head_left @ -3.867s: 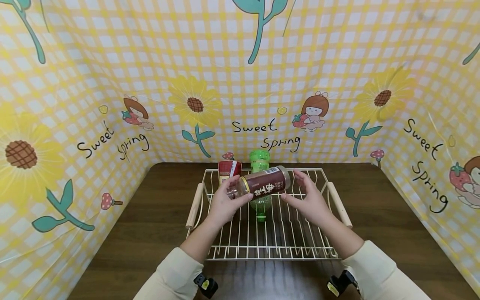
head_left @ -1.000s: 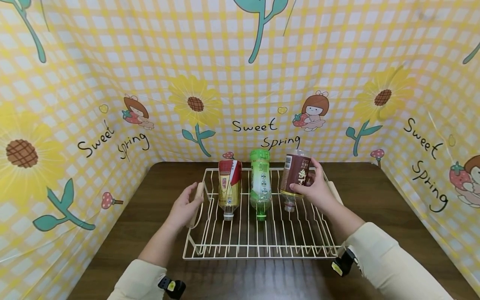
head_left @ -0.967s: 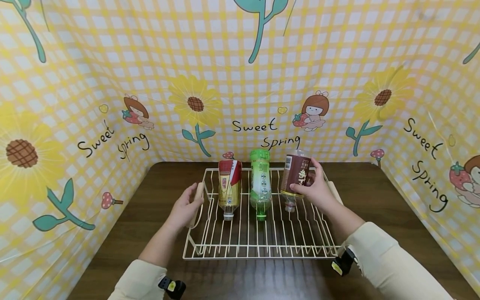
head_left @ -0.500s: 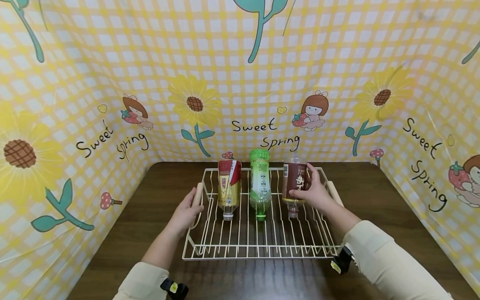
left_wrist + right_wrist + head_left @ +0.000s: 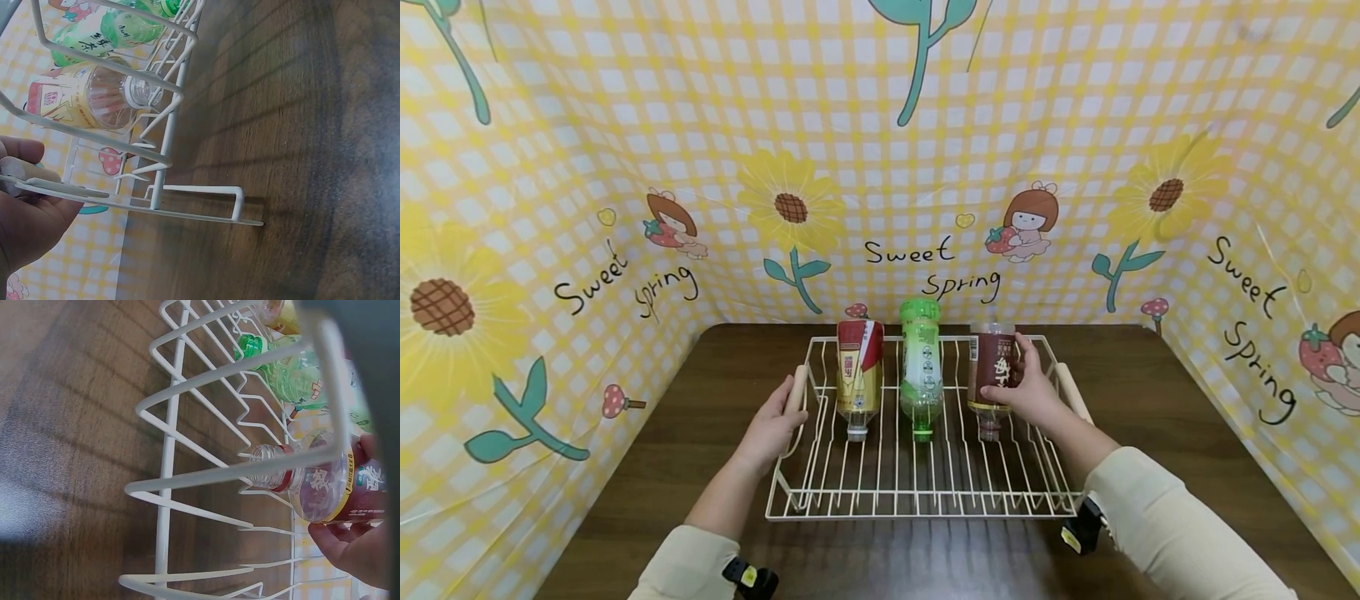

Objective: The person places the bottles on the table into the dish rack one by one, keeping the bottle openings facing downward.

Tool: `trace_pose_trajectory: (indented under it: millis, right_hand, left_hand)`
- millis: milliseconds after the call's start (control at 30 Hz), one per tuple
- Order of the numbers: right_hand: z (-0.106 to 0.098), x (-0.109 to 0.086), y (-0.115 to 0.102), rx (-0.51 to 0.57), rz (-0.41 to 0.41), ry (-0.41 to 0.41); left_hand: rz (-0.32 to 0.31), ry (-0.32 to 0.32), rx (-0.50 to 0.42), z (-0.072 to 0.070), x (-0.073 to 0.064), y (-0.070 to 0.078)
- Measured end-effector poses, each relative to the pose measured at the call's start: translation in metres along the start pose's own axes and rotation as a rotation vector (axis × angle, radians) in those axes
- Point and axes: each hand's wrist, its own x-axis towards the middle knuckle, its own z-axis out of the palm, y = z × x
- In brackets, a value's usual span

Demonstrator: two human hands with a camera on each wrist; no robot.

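Note:
In the head view my right hand (image 5: 1033, 393) holds a clear plastic bottle (image 5: 994, 367) with a maroon label, thumb on its near side. The bottle is upside down, its neck down among the wires of a cream wire dish rack (image 5: 917, 506). My left hand (image 5: 767, 429) grips the rack's left wooden handle (image 5: 796, 390); in the left wrist view its fingers curl round that handle (image 5: 28, 170). Two more upended bottles stand in the rack: a red and gold one (image 5: 860, 367) and a green one (image 5: 921, 362). The right wrist view shows the maroon bottle's uncapped, threaded neck (image 5: 270, 467).
The rack stands on a dark wood table (image 5: 700, 375). Its right wooden handle (image 5: 1072, 392) is beside my right forearm. A yellow checked cloth (image 5: 880, 167) with flowers hangs behind and at both sides.
At first both hands held the maroon bottle tilted above the rack. My left hand then moved to the left handle, while my right hand upended the bottle and lowered it between the wires.

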Motion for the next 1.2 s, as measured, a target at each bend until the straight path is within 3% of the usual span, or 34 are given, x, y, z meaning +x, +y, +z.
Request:
trace_pose_trajectory:
  millis: [433,1200]
  right_hand:
    - [0.0040,-0.0009,0.0060,0.015,0.000,0.006]
    - [0.0068,0.0015,0.0051,-0.057,0.005,-0.032]
  left_hand:
    - [0.017,-0.013,-0.011,0.0008,-0.0007,-0.0016]
    - [0.012,-0.011,0.000,0.0001,-0.0019,0.0013]
